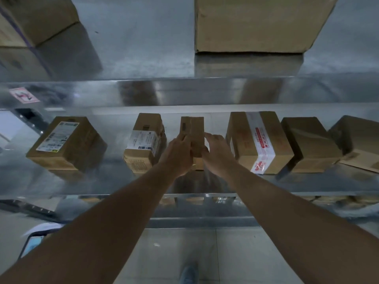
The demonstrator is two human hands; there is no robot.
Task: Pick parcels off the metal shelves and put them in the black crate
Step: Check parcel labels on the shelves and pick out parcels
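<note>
A narrow brown cardboard parcel (192, 130) stands on the metal shelf (114, 181) in the middle of a row of parcels. My left hand (177, 154) grips its left side and my right hand (215, 154) presses against its right side, so both hands clasp it. The parcel's lower part is hidden behind my fingers. A dark rim of the black crate (30, 244) shows at the lower left, mostly cut off by my left arm.
Left of the held parcel sit a labelled box (143, 144) and another labelled box (65, 144). To the right stand a box with red-printed white tape (260, 142) and two plain boxes (307, 144). Large cartons (256, 23) rest on the upper shelf.
</note>
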